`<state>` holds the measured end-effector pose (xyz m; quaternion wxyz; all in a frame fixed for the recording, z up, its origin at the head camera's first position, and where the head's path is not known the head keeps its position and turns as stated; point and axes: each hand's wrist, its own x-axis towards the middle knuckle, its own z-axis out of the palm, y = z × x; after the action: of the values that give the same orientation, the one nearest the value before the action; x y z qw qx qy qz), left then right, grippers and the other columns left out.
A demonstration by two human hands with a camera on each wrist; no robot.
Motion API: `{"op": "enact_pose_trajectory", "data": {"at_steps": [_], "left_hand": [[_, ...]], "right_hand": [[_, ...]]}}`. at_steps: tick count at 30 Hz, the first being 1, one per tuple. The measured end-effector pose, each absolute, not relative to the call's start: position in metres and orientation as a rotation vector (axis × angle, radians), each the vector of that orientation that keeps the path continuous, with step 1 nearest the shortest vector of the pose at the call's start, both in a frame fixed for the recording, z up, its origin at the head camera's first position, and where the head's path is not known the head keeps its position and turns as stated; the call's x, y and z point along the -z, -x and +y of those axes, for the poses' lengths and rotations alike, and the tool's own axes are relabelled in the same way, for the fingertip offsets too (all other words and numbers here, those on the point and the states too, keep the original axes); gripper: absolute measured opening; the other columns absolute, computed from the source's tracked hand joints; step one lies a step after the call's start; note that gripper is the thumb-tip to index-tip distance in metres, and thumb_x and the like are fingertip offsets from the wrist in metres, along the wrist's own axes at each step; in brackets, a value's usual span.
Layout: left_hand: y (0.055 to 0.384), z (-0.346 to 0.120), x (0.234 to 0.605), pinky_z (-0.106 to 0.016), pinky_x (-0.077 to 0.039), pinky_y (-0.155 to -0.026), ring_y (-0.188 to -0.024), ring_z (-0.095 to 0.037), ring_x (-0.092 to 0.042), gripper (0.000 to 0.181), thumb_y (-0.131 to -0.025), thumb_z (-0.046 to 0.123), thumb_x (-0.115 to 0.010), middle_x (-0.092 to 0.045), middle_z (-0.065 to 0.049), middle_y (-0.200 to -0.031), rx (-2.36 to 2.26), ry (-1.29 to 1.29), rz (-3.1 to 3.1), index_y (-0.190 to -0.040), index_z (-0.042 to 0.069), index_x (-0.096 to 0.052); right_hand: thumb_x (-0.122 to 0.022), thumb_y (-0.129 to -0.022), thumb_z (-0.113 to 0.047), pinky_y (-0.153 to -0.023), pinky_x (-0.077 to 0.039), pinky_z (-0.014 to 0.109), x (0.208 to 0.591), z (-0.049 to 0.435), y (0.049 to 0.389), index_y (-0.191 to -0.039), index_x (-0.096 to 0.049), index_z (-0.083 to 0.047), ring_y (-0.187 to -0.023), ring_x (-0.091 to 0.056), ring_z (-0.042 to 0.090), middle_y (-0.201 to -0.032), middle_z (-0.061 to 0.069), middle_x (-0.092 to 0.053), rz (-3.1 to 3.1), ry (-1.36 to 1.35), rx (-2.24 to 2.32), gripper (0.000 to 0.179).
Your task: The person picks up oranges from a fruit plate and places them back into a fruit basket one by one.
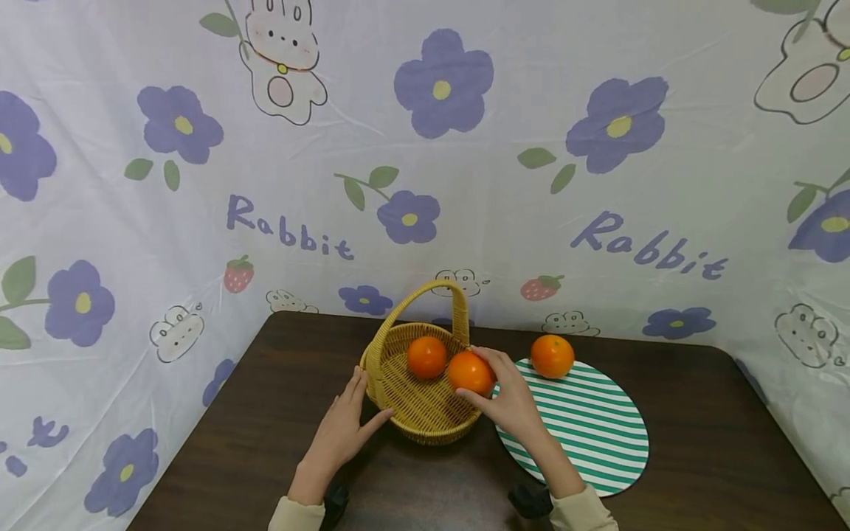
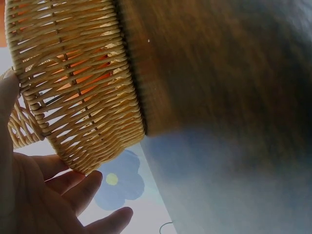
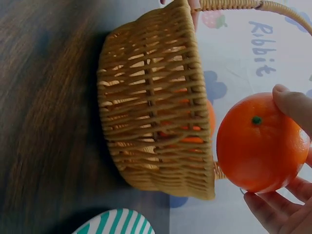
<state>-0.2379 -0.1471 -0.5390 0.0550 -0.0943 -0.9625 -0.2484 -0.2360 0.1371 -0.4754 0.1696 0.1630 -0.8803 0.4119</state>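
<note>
Currently, on the table (image 1: 265,428), flanks a wicker basket (image 1: 432,431) two-handed: touches its left side with a wide-spread left hand (image 1: 341,428); grips an orange (image 1: 470,372) in the right hand (image 1: 513,398), just above the basket's right rim (image 3: 200,83).

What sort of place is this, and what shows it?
Probably an indoor tabletop set-up: a dark table, a rabbit-and-flower cloth hanging behind it, and a yellow basket with an orange inside.
</note>
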Motion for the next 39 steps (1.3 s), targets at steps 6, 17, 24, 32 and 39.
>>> {"op": "enact_pose_trajectory", "data": {"at_steps": [6, 17, 24, 32, 39], "left_hand": [[0.239, -0.148, 0.541, -0.049, -0.019, -0.104, -0.131, -0.018, -0.02, 0.086, -0.077, 0.067, -0.041, -0.009, -0.002, -0.147, 0.735, 0.297, -2.921, -0.142, 0.02, -0.008], [0.238, -0.147, 0.541, -0.049, -0.02, -0.103, -0.131, -0.02, -0.021, 0.086, -0.077, 0.066, -0.041, -0.009, -0.003, -0.147, 0.739, 0.304, -2.902, -0.142, 0.019, -0.01], [0.237, -0.147, 0.54, -0.049, -0.02, -0.103, -0.131, -0.019, -0.021, 0.086, -0.077, 0.066, -0.042, -0.009, -0.002, -0.147, 0.74, 0.295, -2.919, -0.142, 0.02, -0.009], [0.236, -0.147, 0.54, -0.049, -0.02, -0.103, -0.131, -0.018, -0.02, 0.085, -0.077, 0.066, -0.04, -0.008, -0.002, -0.147, 0.74, 0.296, -2.925, -0.142, 0.02, -0.009], [0.236, -0.147, 0.539, -0.049, -0.02, -0.103, -0.131, -0.019, -0.021, 0.084, -0.078, 0.064, -0.043, -0.008, -0.002, -0.147, 0.751, 0.295, -2.923, -0.141, 0.019, -0.01]], "right_hand": [[-0.07, -0.069, -0.041, -0.08, -0.047, 0.039, 0.479, 0.129, 0.237, -0.125, -0.044, -0.031, -0.105, -0.047, 0.014, -0.122, -0.005, -0.045, -2.508, -0.493, -1.125, 0.063], [-0.068, -0.069, -0.045, -0.081, -0.047, 0.039, 0.483, 0.119, 0.238, -0.125, -0.043, -0.033, -0.109, -0.045, 0.016, -0.126, -0.004, -0.042, -2.534, -0.527, -1.144, 0.062], [-0.071, -0.069, -0.04, -0.08, -0.047, 0.039, 0.488, 0.112, 0.238, -0.125, -0.046, -0.028, -0.104, -0.047, 0.016, -0.122, -0.005, -0.045, -2.534, -0.544, -1.149, 0.063], [-0.072, -0.068, -0.041, -0.076, -0.048, 0.037, 0.492, 0.1, 0.236, -0.124, -0.048, -0.023, -0.101, -0.049, 0.016, -0.119, -0.003, -0.047, -2.512, -0.603, -1.096, 0.063], [-0.071, -0.068, -0.042, -0.078, -0.047, 0.039, 0.496, 0.09, 0.237, -0.124, -0.047, -0.024, -0.103, -0.048, 0.017, -0.119, -0.002, -0.047, -2.552, -0.603, -1.065, 0.063]]}}
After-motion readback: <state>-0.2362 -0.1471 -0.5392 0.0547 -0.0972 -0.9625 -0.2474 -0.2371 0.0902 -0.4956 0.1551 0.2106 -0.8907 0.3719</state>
